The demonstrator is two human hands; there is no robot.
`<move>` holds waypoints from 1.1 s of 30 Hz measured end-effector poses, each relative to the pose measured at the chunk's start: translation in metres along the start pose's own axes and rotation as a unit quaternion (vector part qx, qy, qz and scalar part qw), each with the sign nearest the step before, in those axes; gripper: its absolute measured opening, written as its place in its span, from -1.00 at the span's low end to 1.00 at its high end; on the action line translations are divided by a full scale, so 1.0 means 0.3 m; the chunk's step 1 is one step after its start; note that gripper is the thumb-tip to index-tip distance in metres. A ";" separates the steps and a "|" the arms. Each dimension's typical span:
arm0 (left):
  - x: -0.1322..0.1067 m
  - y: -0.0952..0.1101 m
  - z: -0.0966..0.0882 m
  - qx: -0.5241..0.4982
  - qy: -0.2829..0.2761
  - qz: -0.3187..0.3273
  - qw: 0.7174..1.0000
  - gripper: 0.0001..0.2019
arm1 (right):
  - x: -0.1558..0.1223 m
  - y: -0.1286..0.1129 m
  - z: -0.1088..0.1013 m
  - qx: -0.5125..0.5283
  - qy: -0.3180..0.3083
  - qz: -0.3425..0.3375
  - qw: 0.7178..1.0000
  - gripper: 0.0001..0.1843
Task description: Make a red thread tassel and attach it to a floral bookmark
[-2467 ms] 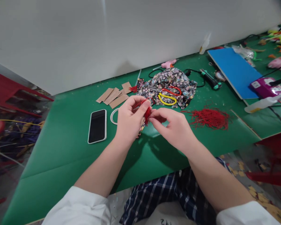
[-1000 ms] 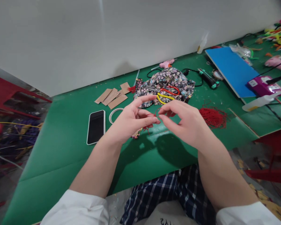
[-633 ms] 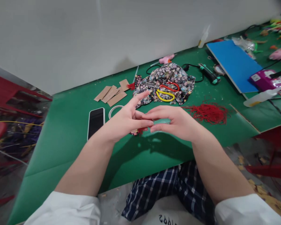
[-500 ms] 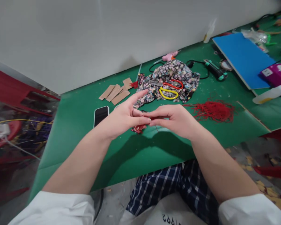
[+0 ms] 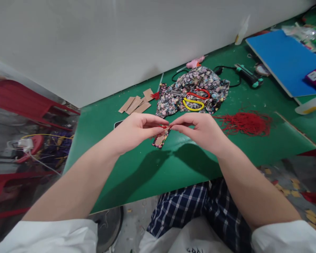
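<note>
A small cardboard strip edged with floral fabric hangs just above the table, pinched between the fingers and thumb of my left hand. Its brown back faces up. At its upper end, red thread shows between the two hands. My right hand pinches there, thumb against fingers, seemingly on that red thread, though the fingertips partly cover it. Beyond the hands, red-and-yellow-handled scissors rest on crumpled floral cloth. A bundle of red threads lies to the right.
Several brown cardboard pieces lie left of the cloth. A phone is partly hidden behind my left hand. Along the back are a pink glue gun, a black-and-teal tool and a blue board. A red chair stands left.
My left index finger, stretched out before, has folded down to the strip. The strip has turned so that its cardboard back shows. The view has shifted slightly left.
</note>
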State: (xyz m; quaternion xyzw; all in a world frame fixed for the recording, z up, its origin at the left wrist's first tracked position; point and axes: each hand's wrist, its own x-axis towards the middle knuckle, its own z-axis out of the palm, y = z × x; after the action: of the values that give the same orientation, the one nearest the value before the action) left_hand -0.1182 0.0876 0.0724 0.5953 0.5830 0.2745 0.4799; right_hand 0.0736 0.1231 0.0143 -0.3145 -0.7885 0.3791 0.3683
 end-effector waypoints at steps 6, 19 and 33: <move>-0.013 0.008 -0.007 0.010 -0.010 0.003 1.000 -0.40 | 0.006 0.027 -0.012 -0.049 0.032 -0.005 0.998 -0.81; -0.023 0.021 -0.021 0.048 -0.036 0.026 0.998 -0.32 | 0.016 0.053 0.068 0.343 -0.031 0.124 0.931 -0.79; -0.032 0.030 -0.015 0.053 -0.026 0.027 0.998 -0.34 | 0.010 0.021 0.101 0.352 -0.078 0.094 0.928 -0.50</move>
State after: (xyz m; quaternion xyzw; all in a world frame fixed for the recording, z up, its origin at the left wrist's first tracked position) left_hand -0.1199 0.0806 0.0844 0.6423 0.5679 0.2400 0.4554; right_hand 0.0487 0.1176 -0.0034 -0.2067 -0.5972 0.6885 0.3558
